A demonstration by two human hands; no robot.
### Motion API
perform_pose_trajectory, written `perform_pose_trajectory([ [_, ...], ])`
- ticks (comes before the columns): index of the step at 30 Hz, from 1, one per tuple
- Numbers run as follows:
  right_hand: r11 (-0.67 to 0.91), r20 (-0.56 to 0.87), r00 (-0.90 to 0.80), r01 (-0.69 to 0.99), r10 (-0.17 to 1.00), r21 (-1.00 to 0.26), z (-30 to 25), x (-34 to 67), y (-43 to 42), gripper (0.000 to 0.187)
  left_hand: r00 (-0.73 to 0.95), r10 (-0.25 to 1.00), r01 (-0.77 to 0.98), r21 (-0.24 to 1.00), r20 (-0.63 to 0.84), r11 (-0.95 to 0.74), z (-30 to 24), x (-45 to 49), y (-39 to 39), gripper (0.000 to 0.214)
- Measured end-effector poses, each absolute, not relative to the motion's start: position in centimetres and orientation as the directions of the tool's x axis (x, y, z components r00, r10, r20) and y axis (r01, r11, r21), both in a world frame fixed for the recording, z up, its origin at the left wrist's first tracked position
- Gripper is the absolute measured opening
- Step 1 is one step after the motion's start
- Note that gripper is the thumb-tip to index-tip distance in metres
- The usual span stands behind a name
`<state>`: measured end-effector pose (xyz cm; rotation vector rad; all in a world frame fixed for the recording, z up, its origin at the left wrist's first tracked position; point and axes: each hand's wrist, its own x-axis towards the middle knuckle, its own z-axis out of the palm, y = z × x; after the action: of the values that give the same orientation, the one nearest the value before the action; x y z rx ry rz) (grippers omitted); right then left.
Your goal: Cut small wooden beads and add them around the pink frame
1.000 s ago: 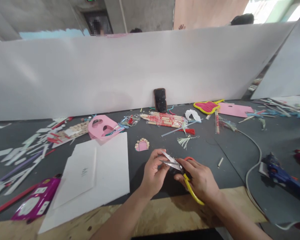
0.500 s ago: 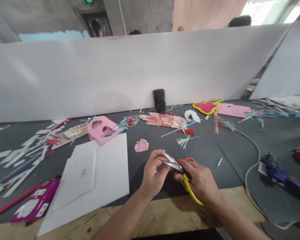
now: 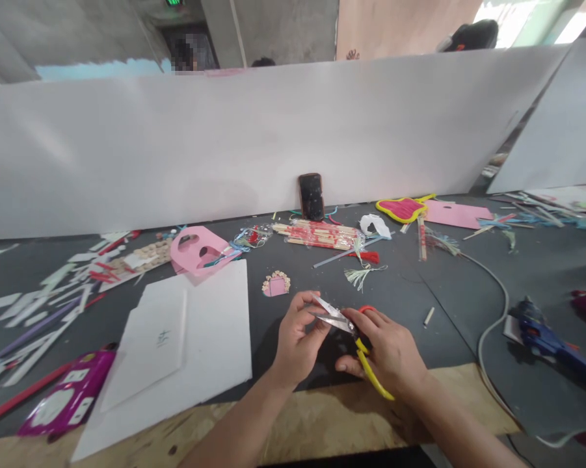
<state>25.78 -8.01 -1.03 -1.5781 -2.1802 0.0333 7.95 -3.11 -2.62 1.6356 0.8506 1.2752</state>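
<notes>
My right hand grips a pair of scissors with one yellow and one red handle. The blades stand apart and point left, toward the fingertips of my left hand. Those fingers are pinched beside the blades; whatever they hold is too small or hidden to make out. Just beyond, on the dark tabletop, lies a small pink piece edged with pale beads along its top.
White boards lie at left by a purple case. A phone leans on the white partition. Packaged sticks, tassels and a pink cutout lie behind. A blue glue gun and cable are at right.
My right thumb has dropped lower and away from the scissors' pivot. Both hands have shifted slightly left. Heads beyond the partition have moved.
</notes>
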Motion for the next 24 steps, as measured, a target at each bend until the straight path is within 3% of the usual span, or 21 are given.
perform_pose_trajectory([
  [17,0.353,0.38,-0.249,0.907,0.891,-0.232,-1.71,26.0,-7.93,0.05,0.259,0.869,-0.068,0.906,0.421,-0.418,-3.03,7.91,-2.94,0.01],
  [24,0.337,0.364,-0.238,0.911,0.9,-0.238,-1.68,25.94,-8.25,0.044,0.293,0.886,-0.034,0.93,0.36,-0.367,-2.78,8.01,-3.15,0.017],
])
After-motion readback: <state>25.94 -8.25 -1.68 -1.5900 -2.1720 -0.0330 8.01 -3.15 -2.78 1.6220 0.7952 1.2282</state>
